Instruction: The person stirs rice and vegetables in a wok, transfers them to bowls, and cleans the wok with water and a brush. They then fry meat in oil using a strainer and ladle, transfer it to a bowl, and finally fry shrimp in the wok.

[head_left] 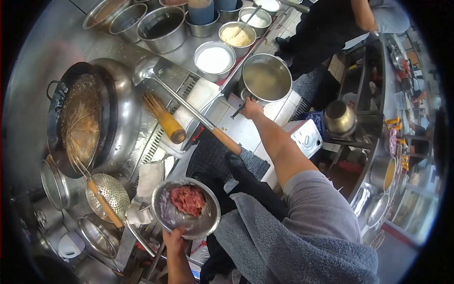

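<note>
Left hand point(176, 239) holds bowl point(163, 214) at near rim; meat point(188, 200) likely soft, slippery. Right hand point(253, 109) grips far pot point(285, 72) by handle point(235, 113), best hold; apparently liquid-filled, likely heavy.

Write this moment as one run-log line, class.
left hand: holds metal bowl, red meat inside | right hand: grips pot handle | pot: cloudy liquid inside | brush: beside wok
</note>
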`<act>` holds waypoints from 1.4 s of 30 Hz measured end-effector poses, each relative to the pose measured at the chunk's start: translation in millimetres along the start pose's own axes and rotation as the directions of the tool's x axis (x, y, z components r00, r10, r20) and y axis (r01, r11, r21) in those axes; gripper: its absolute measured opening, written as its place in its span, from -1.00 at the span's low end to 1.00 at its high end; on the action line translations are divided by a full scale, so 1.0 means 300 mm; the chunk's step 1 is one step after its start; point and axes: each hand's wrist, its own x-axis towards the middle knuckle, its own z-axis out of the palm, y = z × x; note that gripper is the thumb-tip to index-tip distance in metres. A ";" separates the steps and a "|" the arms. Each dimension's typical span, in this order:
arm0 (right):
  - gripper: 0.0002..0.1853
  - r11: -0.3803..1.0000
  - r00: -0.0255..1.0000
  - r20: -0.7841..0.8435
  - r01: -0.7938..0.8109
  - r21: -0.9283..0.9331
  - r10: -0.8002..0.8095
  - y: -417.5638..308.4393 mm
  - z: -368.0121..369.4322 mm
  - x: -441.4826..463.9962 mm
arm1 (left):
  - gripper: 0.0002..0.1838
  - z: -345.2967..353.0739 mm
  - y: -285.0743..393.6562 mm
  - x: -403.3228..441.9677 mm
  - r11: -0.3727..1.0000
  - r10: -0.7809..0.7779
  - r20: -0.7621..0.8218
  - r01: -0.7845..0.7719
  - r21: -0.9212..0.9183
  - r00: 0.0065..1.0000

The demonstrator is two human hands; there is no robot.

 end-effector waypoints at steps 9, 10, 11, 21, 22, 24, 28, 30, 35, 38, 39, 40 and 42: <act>-0.70 0.999 0.998 -0.043 0.043 -0.004 -0.043 0.026 -0.002 0.069 | -0.34 0.117 -0.118 -0.021 0.989 -0.112 -0.100 0.101 -0.107 0.989; -0.71 0.996 0.990 -0.104 0.092 0.005 -0.091 0.028 -0.007 0.049 | -0.34 0.109 -0.111 -0.027 0.990 -0.104 -0.099 0.093 -0.110 0.990; -0.71 0.989 0.976 -0.165 0.144 0.010 -0.141 0.028 -0.022 0.043 | -0.35 0.099 -0.111 -0.028 0.989 -0.102 -0.095 0.090 -0.117 0.990; -0.75 0.897 0.859 -0.271 0.382 -0.225 -0.434 -0.083 -0.922 -0.462 | -0.36 0.094 0.027 -0.164 0.977 0.083 -0.161 -0.112 -0.184 0.983; -0.69 0.854 0.796 -0.316 0.455 -0.251 -0.517 -0.037 -1.090 -0.519 | -0.34 0.105 0.045 -0.201 0.976 0.097 -0.157 -0.125 -0.178 0.983; -0.54 0.813 0.879 -0.386 0.431 0.391 -0.280 -0.055 -1.417 -0.702 | -0.30 0.104 0.110 -0.262 0.966 0.126 -0.239 -0.174 -0.190 0.963; -0.82 0.395 0.601 -0.778 0.770 0.501 -0.184 0.106 -1.697 -0.880 | -0.27 -0.006 0.225 -0.437 0.808 0.368 -0.424 -0.511 -0.294 0.827; -0.68 0.050 0.518 -0.827 0.852 0.521 -0.217 0.121 -1.656 -0.849 | -0.28 -0.117 0.305 -0.529 0.737 0.457 -0.464 -0.615 -0.280 0.759; -0.11 0.002 0.447 -0.615 0.810 0.586 -0.650 -0.383 -1.543 -0.918 | -0.30 -0.138 0.374 -0.628 0.606 0.469 -0.658 -0.756 -0.245 0.589; -0.24 -0.018 0.348 -0.395 0.731 0.682 -0.850 -0.917 -1.403 -1.154 | -0.30 -0.371 0.374 -0.737 0.539 0.424 -0.752 -0.808 -0.238 0.505; -0.30 -0.092 0.302 -0.347 0.621 0.778 -0.888 -1.017 -1.335 -1.193 | -0.30 -0.422 0.299 -0.761 0.522 0.440 -0.764 -0.827 -0.209 0.472; -0.39 -0.118 0.211 -0.323 0.641 0.758 -0.923 -1.161 -1.264 -1.256 | -0.30 -0.491 0.272 -0.795 0.464 0.458 -0.776 -0.861 -0.208 0.434; -0.53 -0.142 0.059 -0.220 0.598 0.789 -0.974 -1.460 -1.121 -1.371 | -0.28 -0.622 0.220 -0.851 0.383 0.422 -0.823 -0.898 -0.217 0.379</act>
